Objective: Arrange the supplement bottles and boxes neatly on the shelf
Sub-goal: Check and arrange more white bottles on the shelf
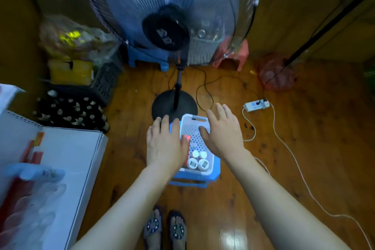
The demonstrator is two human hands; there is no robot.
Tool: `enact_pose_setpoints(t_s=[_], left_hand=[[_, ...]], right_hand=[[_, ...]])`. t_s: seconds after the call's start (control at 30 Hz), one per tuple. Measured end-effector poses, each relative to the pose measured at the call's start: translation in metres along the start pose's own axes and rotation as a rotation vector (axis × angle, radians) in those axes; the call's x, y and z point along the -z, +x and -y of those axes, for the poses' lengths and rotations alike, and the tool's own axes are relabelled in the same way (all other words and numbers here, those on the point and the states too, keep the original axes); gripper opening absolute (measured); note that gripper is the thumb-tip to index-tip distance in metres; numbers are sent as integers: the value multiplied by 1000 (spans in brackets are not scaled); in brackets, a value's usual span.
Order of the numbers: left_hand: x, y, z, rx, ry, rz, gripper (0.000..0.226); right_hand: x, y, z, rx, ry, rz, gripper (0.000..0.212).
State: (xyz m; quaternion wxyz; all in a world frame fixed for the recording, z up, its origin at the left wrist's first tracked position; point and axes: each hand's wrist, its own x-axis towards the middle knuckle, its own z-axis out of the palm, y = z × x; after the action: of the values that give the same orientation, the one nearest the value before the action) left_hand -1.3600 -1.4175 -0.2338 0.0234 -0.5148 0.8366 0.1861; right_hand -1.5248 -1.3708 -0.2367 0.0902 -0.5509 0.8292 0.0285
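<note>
White perforated basket (194, 126) on blue stool (215, 170), centre frame. Contents: four white-capped bottles (197, 160) at its 6 o'clock end, red box (186, 140) at its 9 o'clock wall. Left hand (165, 145) and right hand (222, 132), fingers straight, hold nothing, over the basket. White shelf (67, 160) at 8 o'clock.

Wooden plank floor (304, 148), standing fan (168, 26), plastic stools behind, dim light
</note>
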Motion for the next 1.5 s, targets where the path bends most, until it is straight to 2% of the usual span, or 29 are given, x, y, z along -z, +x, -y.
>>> enact_pose_setpoints(t_s=[0.1,0.23,0.43,0.7,0.77,0.9,1.1,1.17,1.3,1.5], left_hand=[[57,-26,1,23,1,-125,64],[130,-76,16,86,-16,-371,59],[216,-193,55,259,37,-617,62],[272,-402,116,621,163,-796,65],[272,-444,125,704,183,-788,66],[259,-562,143,919,192,-795,69],[235,-700,165,1170,178,-849,64],[225,-734,172,1234,180,-864,64],[203,-785,197,1347,154,-878,62],[174,-836,256,1477,117,-844,62]], right_hand=[[65,-18,26,96,59,-142,61],[149,-51,72,291,99,-261,62],[240,-123,150,581,33,-270,70],[297,-262,271,1047,40,-259,84],[301,-295,295,1133,33,-240,86],[293,-389,353,1347,4,-177,73],[267,-510,425,1560,1,-114,70],[255,-544,448,1623,1,-91,70],[229,-594,495,1742,8,-100,82],[185,-644,577,1852,97,-133,68]])
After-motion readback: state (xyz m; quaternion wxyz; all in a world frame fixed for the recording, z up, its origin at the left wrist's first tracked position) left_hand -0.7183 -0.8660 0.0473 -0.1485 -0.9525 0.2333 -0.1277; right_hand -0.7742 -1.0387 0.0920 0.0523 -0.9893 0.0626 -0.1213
